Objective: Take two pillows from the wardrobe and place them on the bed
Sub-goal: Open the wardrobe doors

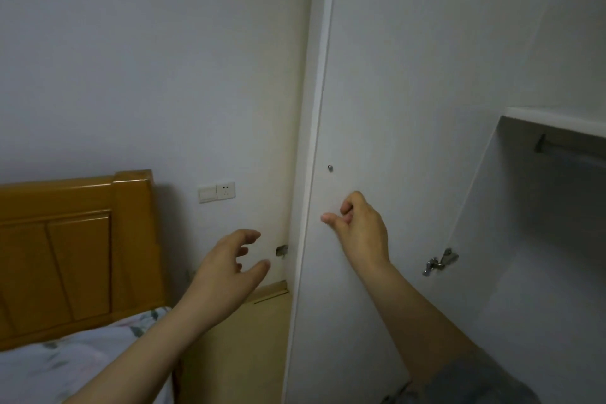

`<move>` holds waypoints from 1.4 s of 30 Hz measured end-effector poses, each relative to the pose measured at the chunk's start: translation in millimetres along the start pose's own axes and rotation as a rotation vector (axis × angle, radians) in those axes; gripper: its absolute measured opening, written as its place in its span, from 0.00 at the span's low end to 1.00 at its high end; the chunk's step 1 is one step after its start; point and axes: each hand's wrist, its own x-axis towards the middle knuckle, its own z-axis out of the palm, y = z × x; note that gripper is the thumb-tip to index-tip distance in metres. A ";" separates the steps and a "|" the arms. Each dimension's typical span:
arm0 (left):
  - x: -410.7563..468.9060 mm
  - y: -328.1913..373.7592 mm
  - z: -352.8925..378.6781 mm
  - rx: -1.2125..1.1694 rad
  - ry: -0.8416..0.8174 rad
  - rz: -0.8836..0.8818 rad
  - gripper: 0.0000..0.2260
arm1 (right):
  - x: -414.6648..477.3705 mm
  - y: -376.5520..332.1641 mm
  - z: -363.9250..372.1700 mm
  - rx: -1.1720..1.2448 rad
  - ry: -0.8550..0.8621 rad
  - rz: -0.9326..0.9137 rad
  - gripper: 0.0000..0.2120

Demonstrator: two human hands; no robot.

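Dim, flat indoor light; wide-angle bending at the edges, deep shadow inside the wardrobe [541, 207], slightly soft detail.

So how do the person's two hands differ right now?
The left hand hovers open with fingers spread, near the wall beside the bed; the right hand is higher, fingers curled, in front of the open white wardrobe door. The left hand touches nothing; whether the right touches the door is unclear. Both hold nothing.

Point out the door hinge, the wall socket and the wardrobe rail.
door hinge [441, 262]: head view, on the metal arm at the door's inner edge.
wall socket [225, 191]: head view, centre of the white faceplate.
wardrobe rail [577, 150]: head view, on the dark bar under the shelf.
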 end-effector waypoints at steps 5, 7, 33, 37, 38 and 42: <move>5.8 3.3 1.5 -0.012 -0.025 0.013 0.19 | -4.2 8.0 -2.4 0.020 0.013 -0.020 0.15; 5.8 9.1 5.8 -0.024 -0.037 0.031 0.17 | -6.5 6.7 -2.6 0.042 0.000 -0.021 0.14; -60.3 163.9 214.6 -0.184 -0.436 0.234 0.13 | -168.8 198.4 -260.8 0.026 0.241 0.328 0.08; -75.9 181.7 259.9 -0.182 -0.522 0.291 0.13 | -202.9 227.5 -296.1 -0.026 0.284 0.407 0.08; -77.4 185.4 269.9 -0.182 -0.534 0.307 0.13 | -209.4 233.0 -302.4 -0.037 0.295 0.427 0.08; -77.3 198.4 305.0 -0.162 -0.582 0.356 0.16 | -226.3 252.6 -319.2 -0.079 0.326 0.486 0.08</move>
